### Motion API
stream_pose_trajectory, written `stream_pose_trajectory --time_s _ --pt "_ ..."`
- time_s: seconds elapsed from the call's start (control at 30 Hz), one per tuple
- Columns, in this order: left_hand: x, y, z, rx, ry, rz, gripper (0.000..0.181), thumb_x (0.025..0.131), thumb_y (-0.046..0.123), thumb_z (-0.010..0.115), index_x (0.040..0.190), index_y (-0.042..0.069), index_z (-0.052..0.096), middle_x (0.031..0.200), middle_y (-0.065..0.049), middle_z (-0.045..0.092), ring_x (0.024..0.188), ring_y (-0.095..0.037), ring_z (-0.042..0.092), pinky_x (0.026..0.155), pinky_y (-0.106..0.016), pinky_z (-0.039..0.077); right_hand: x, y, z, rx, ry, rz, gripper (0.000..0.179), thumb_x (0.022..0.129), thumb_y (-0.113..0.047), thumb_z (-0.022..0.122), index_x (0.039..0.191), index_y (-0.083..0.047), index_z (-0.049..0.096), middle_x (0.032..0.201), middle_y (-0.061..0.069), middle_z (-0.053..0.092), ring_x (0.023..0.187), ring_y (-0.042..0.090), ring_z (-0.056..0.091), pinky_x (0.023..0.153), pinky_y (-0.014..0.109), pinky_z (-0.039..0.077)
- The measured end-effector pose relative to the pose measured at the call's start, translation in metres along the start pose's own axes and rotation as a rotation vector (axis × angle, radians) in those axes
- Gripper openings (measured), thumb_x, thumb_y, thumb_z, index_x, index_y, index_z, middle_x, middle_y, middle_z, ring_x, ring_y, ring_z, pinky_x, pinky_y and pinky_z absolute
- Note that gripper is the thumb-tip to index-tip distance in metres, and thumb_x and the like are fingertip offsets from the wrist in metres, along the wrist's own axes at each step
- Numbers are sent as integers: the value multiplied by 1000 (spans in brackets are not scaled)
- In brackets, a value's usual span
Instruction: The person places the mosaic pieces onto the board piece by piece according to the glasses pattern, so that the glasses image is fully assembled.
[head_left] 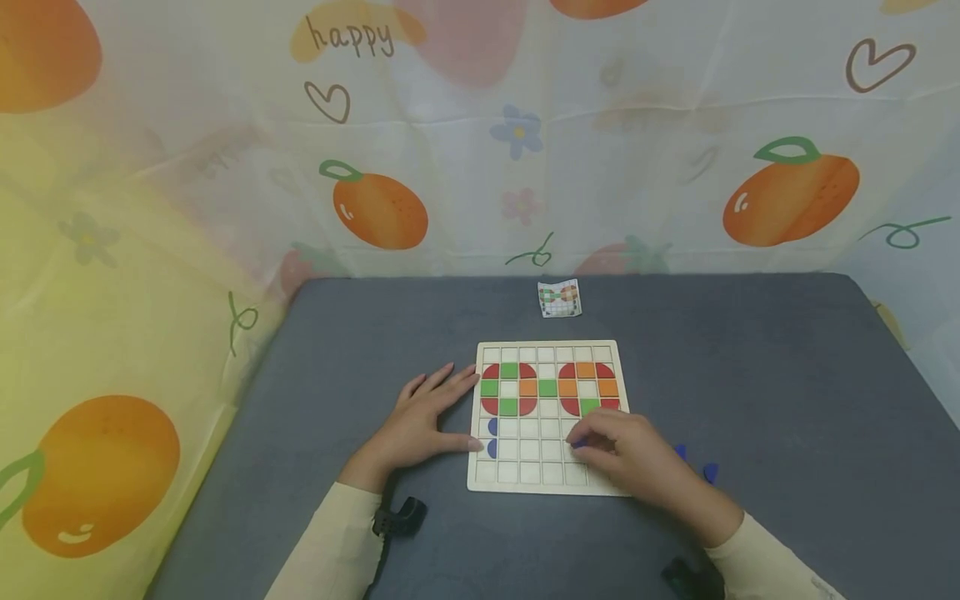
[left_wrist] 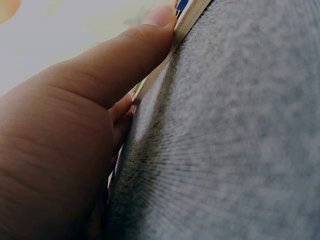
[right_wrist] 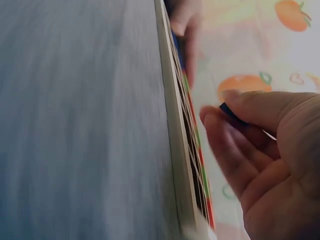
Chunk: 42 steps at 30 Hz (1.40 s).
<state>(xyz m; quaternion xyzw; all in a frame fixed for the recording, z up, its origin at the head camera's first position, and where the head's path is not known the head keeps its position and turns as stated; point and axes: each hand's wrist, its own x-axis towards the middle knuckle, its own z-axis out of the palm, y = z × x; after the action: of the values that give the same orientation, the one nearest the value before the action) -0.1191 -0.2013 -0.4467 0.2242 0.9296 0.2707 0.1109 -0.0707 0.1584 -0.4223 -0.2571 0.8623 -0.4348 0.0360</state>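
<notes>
A pale wooden grid board [head_left: 528, 472] lies on the table, its upper rows partly filled with red, green and orange pieces. Two blue half-round pieces [head_left: 492, 448] sit in cells near its left edge. My left hand [head_left: 416, 421] rests at that edge with fingers spread, the thumb on the rim by the blue pieces. Over the right part of the board, my right hand [head_left: 626, 450] pinches a small blue piece [right_wrist: 232, 114] between thumb and fingertips. The right hand covers the board's lower right cells.
Two loose blue pieces [head_left: 710, 472] lie on the grey tabletop [head_left: 787, 400], right of the board beyond my right hand. Behind the board is a small printed pattern card [head_left: 559, 298]. A fruit-patterned cloth [head_left: 465, 167] hangs along the table's far edge.
</notes>
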Motion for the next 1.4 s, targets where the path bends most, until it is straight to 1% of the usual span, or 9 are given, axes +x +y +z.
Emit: stream_pose_trajectory --time_s 0.13,0.27,0.37,0.6,0.8,1.0,1.2,1.4 --pt "0 -1 0 -2 1 1 107 85 66 86 172 27 37 175 16 27 165 -21 12 127 -60 1 8 -8 13 42 -23 -14 22 93 -4 87 93 -21 73 93 -15 66 82 5 63 74 30 57" --pt "1 -2 1 0 0 1 107 86 68 85 172 28 37 175 16 27 165 -21 12 127 -60 2 14 -15 26 66 -30 -37 26 91 -1 86 91 -21 72 91 -16 62 81 6 61 73 29 56" --pt "1 -2 0 -2 -2 1 106 86 69 85 172 28 38 175 16 28 165 -21 12 127 -60 2 19 -19 36 67 -42 -37 27 91 0 86 90 -22 71 90 -17 62 81 5 60 74 29 56" --pt "1 -4 1 8 0 5 106 86 68 85 172 27 38 175 15 29 165 -21 14 127 -60 3 27 -31 56 15 -78 -17 26 91 -5 88 90 -24 70 87 -17 58 78 5 57 72 31 53" --pt "1 -5 1 10 9 16 105 86 68 85 172 26 39 175 13 30 165 -23 15 126 -61 4 30 -38 69 -35 -134 -10 23 93 -9 89 96 -22 70 89 -14 59 76 5 54 70 30 51" --pt "0 -3 -1 11 10 21 105 87 66 85 172 26 39 175 13 31 165 -23 15 127 -61 4 31 -39 72 -60 -148 -2 20 94 -12 88 102 -20 72 94 -12 62 78 6 54 72 29 52" --pt "1 -4 1 10 7 15 105 86 68 85 172 27 39 175 14 30 165 -22 15 127 -61 4 27 -37 67 -78 -146 -20 19 93 -12 89 104 -16 74 94 -8 58 80 7 52 73 28 51" --pt "2 -4 2 19 9 19 105 87 68 84 172 27 39 175 14 29 165 -23 15 126 -61 5 26 -35 60 -122 -166 -16 12 94 -13 88 96 -16 76 93 -10 55 85 7 53 77 31 54"
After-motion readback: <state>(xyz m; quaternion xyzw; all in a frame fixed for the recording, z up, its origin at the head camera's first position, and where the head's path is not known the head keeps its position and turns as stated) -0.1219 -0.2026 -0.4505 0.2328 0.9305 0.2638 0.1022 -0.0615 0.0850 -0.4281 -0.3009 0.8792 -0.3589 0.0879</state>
